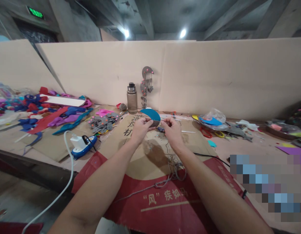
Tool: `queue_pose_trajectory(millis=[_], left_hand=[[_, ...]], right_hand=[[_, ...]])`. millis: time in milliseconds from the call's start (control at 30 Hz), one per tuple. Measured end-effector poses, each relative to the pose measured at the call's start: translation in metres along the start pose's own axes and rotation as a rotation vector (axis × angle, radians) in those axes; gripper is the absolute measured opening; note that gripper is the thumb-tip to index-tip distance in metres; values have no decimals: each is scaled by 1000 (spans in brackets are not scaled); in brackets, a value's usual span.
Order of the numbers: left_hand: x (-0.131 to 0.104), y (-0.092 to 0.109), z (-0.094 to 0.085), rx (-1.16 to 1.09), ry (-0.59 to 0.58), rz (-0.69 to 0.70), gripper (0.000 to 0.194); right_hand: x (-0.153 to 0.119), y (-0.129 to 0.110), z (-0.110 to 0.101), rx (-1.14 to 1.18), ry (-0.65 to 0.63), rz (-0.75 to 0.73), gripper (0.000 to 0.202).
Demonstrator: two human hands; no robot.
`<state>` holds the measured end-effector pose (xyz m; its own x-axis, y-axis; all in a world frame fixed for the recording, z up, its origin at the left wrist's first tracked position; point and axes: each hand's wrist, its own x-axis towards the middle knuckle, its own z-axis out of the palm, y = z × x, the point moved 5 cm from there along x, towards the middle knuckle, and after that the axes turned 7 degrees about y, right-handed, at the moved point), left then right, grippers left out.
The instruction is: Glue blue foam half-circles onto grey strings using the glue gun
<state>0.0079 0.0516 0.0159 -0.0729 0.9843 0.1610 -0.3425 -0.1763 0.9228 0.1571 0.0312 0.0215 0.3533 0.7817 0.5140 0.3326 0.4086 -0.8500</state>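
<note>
A blue felt piece with a rounded edge and a grey lower part is pinched in my left hand, above the cardboard. Close to its right side, my right hand has thumb and fingers pressed together; whatever lies between them is too small to make out. Tangled grey yarn hangs or lies below my right hand and trails left across the red part of the cardboard sheet. Small bits are scattered on the cardboard under my hands.
A bottle stands behind my hands, beside a grey felt crescent ornament on the board. Left are grey felt pieces with pink balls, a blue power strip and coloured felt scraps. A plate sits right.
</note>
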Motion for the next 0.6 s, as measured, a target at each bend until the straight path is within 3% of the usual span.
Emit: queue_pose_trajectory(millis=[600], left_hand=[[-4,1,2,-40,-52,-15,12]], right_hand=[[0,-2,1,89,-25,94,23]])
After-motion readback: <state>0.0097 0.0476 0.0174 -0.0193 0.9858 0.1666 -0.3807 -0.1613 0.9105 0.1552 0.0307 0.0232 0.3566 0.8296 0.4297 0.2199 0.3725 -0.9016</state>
